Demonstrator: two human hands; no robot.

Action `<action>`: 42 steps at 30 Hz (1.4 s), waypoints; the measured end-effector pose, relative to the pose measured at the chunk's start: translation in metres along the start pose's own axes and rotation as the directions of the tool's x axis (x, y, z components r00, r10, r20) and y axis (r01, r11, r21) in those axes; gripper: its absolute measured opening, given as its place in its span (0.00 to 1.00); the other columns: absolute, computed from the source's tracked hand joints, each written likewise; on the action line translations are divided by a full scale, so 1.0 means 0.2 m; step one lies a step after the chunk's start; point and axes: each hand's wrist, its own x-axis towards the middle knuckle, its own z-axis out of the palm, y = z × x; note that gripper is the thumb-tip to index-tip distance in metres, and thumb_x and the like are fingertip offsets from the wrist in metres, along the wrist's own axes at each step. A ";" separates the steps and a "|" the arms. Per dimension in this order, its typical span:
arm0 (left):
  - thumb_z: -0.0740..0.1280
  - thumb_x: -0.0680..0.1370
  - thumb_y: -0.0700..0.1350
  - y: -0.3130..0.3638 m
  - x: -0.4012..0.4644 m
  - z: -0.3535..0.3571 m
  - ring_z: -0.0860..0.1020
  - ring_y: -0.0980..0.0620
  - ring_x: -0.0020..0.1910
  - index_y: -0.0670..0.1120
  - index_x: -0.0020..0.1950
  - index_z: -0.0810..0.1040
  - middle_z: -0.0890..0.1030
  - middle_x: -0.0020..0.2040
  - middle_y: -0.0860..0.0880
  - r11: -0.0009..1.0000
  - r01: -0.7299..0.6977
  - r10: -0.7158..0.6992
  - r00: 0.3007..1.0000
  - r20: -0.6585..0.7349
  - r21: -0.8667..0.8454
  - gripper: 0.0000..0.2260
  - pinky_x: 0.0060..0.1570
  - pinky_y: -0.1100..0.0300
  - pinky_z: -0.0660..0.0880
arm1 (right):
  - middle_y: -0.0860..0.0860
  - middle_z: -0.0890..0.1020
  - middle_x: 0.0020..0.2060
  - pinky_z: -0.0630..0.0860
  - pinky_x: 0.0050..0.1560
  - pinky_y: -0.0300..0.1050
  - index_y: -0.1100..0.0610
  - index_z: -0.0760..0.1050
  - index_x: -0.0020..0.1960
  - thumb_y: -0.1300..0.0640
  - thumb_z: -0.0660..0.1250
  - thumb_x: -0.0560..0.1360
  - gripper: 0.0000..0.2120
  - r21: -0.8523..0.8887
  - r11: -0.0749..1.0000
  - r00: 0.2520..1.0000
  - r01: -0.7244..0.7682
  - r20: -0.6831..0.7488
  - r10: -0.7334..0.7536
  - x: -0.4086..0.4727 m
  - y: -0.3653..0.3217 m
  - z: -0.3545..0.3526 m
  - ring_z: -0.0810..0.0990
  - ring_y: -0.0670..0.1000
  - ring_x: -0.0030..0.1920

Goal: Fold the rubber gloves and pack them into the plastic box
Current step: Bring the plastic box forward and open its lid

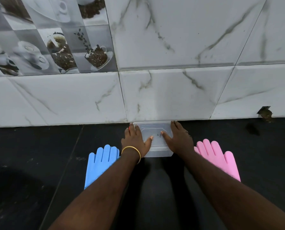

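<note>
A clear plastic box (156,146) with its lid on stands on the black counter against the tiled wall. My left hand (134,138) grips its left side and my right hand (178,138) its right side, with both thumbs resting on the lid. A blue rubber glove (98,163) lies flat to the left, fingers pointing at the wall, partly under my left forearm. A pink rubber glove (220,160) lies flat to the right, partly covered by my right forearm.
The black counter (38,155) runs left and right. A marble-look tiled wall (171,88) rises directly behind the box. A small chipped hole (265,113) sits at the wall's base on the right.
</note>
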 end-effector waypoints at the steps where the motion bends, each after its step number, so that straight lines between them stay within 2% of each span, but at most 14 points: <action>1: 0.48 0.76 0.69 0.00 -0.04 0.00 0.52 0.41 0.77 0.44 0.79 0.49 0.47 0.80 0.44 1.000 0.002 -0.002 1.000 -0.002 0.002 0.40 0.67 0.41 0.64 | 0.49 0.59 0.79 0.68 0.68 0.58 0.52 0.55 0.79 0.32 0.55 0.76 0.38 -0.003 1.000 1.000 -0.003 0.003 0.003 -0.04 0.00 0.00 0.65 0.58 0.74; 6: 0.48 0.76 0.68 -0.01 -0.24 0.03 0.52 0.41 0.76 0.44 0.79 0.49 0.46 0.80 0.44 1.000 -0.003 0.003 1.000 -0.007 0.013 0.39 0.68 0.42 0.64 | 0.49 0.56 0.79 0.65 0.71 0.56 0.51 0.52 0.79 0.32 0.54 0.76 0.39 0.037 0.999 1.000 0.005 0.020 -0.006 -0.23 0.04 0.01 0.62 0.56 0.76; 11: 0.48 0.76 0.69 -0.03 -0.42 0.09 0.51 0.41 0.77 0.44 0.79 0.48 0.45 0.80 0.44 0.999 -0.035 0.034 0.999 -0.024 -0.035 0.39 0.71 0.45 0.63 | 0.47 0.56 0.79 0.66 0.70 0.53 0.50 0.51 0.80 0.31 0.54 0.76 0.39 0.061 0.998 1.000 0.007 0.012 -0.008 -0.40 0.10 0.01 0.61 0.52 0.76; 17: 0.45 0.75 0.70 -0.02 -0.56 0.12 0.52 0.41 0.77 0.46 0.79 0.47 0.46 0.80 0.45 0.999 -0.052 0.052 0.998 -0.035 -0.007 0.40 0.71 0.45 0.65 | 0.47 0.57 0.79 0.65 0.71 0.52 0.49 0.50 0.80 0.29 0.53 0.75 0.40 0.072 0.997 1.000 -0.002 0.003 0.002 -0.56 0.14 0.01 0.61 0.51 0.76; 24: 0.46 0.75 0.71 -0.02 -0.62 0.11 0.53 0.41 0.77 0.48 0.79 0.46 0.45 0.80 0.47 0.999 -0.041 0.041 0.999 -0.023 0.002 0.40 0.69 0.45 0.66 | 0.48 0.58 0.79 0.67 0.70 0.52 0.50 0.51 0.79 0.31 0.55 0.76 0.39 0.095 0.995 1.000 -0.002 0.020 0.000 -0.61 0.14 -0.01 0.62 0.51 0.76; 26: 0.46 0.75 0.71 -0.01 -0.62 0.10 0.53 0.42 0.77 0.48 0.79 0.46 0.44 0.80 0.48 1.000 -0.032 0.032 0.999 -0.013 -0.002 0.40 0.69 0.44 0.66 | 0.51 0.60 0.78 0.65 0.71 0.54 0.51 0.53 0.79 0.32 0.55 0.76 0.38 0.047 0.999 1.000 0.000 0.008 0.000 -0.61 0.12 -0.03 0.62 0.53 0.76; 28: 0.46 0.74 0.71 -0.01 -0.63 0.09 0.53 0.42 0.78 0.49 0.79 0.45 0.44 0.80 0.49 1.000 -0.025 0.025 1.000 -0.006 -0.008 0.40 0.70 0.45 0.65 | 0.54 0.60 0.78 0.60 0.74 0.57 0.53 0.56 0.78 0.35 0.55 0.77 0.36 -0.087 0.995 0.999 0.045 -0.024 -0.047 -0.61 0.09 -0.06 0.59 0.56 0.77; 31: 0.46 0.75 0.71 0.01 -0.64 0.08 0.54 0.43 0.77 0.50 0.79 0.45 0.44 0.80 0.49 1.000 -0.014 0.014 1.000 -0.005 -0.018 0.39 0.70 0.45 0.64 | 0.55 0.58 0.79 0.55 0.75 0.59 0.53 0.58 0.78 0.44 0.57 0.78 0.31 -0.249 0.936 0.965 0.247 -0.019 -0.260 -0.59 0.02 -0.11 0.56 0.58 0.78; 33: 0.45 0.75 0.70 0.01 -0.64 0.07 0.55 0.43 0.77 0.50 0.79 0.45 0.43 0.80 0.49 1.000 -0.001 0.001 1.000 0.000 -0.009 0.39 0.69 0.44 0.66 | 0.54 0.59 0.79 0.56 0.75 0.57 0.52 0.59 0.78 0.48 0.58 0.78 0.29 -0.210 0.909 0.930 0.359 0.005 -0.366 -0.58 -0.06 -0.11 0.56 0.56 0.79; 35: 0.43 0.75 0.70 0.02 -0.64 0.07 0.55 0.44 0.77 0.50 0.79 0.44 0.42 0.80 0.50 1.000 0.017 -0.017 1.000 0.015 0.001 0.38 0.68 0.43 0.66 | 0.52 0.57 0.79 0.55 0.76 0.54 0.51 0.57 0.79 0.48 0.54 0.81 0.27 -0.121 0.908 0.916 0.400 0.044 -0.398 -0.58 -0.14 -0.10 0.54 0.53 0.79; 38: 0.40 0.76 0.67 0.03 -0.64 0.09 0.56 0.44 0.76 0.52 0.79 0.44 0.42 0.80 0.51 0.999 0.026 -0.025 0.999 0.029 -0.037 0.35 0.69 0.43 0.65 | 0.50 0.55 0.80 0.54 0.77 0.52 0.50 0.53 0.80 0.46 0.48 0.83 0.26 -0.059 0.911 0.911 0.408 0.084 -0.403 -0.60 -0.21 -0.03 0.51 0.51 0.80; 42: 0.47 0.82 0.56 -0.05 -0.61 0.05 0.55 0.46 0.77 0.49 0.79 0.48 0.43 0.80 0.51 0.983 -0.005 0.012 0.999 0.040 -0.185 0.27 0.74 0.49 0.59 | 0.50 0.54 0.80 0.50 0.78 0.52 0.52 0.51 0.80 0.43 0.47 0.82 0.29 -0.018 0.922 0.916 0.386 0.126 -0.381 -0.60 -0.24 0.03 0.49 0.51 0.80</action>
